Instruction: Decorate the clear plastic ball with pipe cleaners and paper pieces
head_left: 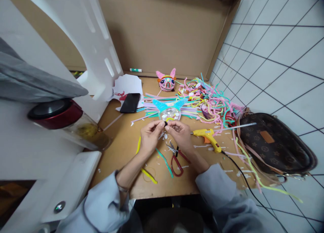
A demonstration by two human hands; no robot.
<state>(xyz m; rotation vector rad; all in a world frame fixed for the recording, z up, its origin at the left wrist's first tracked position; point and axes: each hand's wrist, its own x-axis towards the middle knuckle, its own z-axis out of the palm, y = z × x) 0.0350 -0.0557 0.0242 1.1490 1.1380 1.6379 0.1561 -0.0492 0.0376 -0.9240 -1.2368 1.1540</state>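
My left hand (151,134) and my right hand (181,134) meet over the middle of the table, fingertips pinched on a small black piece (165,123), perhaps a bit of rolled pipe cleaner. Just beyond it lies a clear round form with blue pipe-cleaner horns (159,105), partly hidden by my fingers. Red-handled scissors (178,167) rest below my right hand, blades pointing away. A yellow glue gun (208,136) lies to the right of that hand. Near my left wrist are a yellow pipe cleaner (149,175) and a teal one (165,162).
Farther back sits a finished-looking pink-horned animal head (167,83). Tangled pipe cleaners (212,99) heap at the back right. A black phone (130,103) lies on white paper (130,83). A brown handbag (275,142) stands right, a glass bottle (83,130) left. The glue gun's cord (243,172) trails off the table.
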